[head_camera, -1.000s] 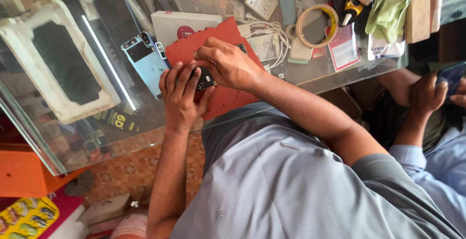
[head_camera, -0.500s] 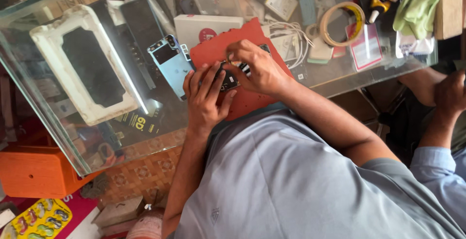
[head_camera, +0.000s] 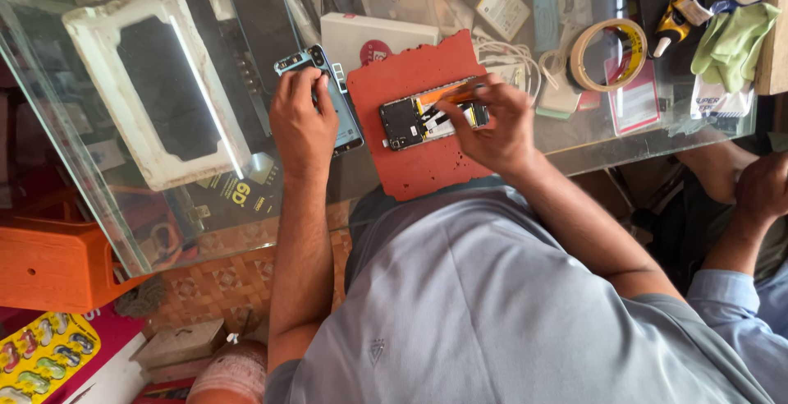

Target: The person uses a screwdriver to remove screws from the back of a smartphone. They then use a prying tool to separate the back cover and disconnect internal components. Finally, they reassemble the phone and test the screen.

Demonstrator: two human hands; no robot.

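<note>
Opened phone on the red mat

My right hand (head_camera: 492, 125) pinches an orange tool (head_camera: 453, 92) over the opened phone (head_camera: 419, 118); left hand (head_camera: 302, 117) grips the blue back cover (head_camera: 338, 100). I'd pry gently.

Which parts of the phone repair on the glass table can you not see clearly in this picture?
Head view only:
- Opened phone on the red mat: its right end is covered by the right hand; the inner parts are too small to identify.
- Orange tool: its tip is hidden behind the fingers.
- Blue back cover: partly covered by the left hand.
- Another person's hand: cut off by the right edge.
</note>
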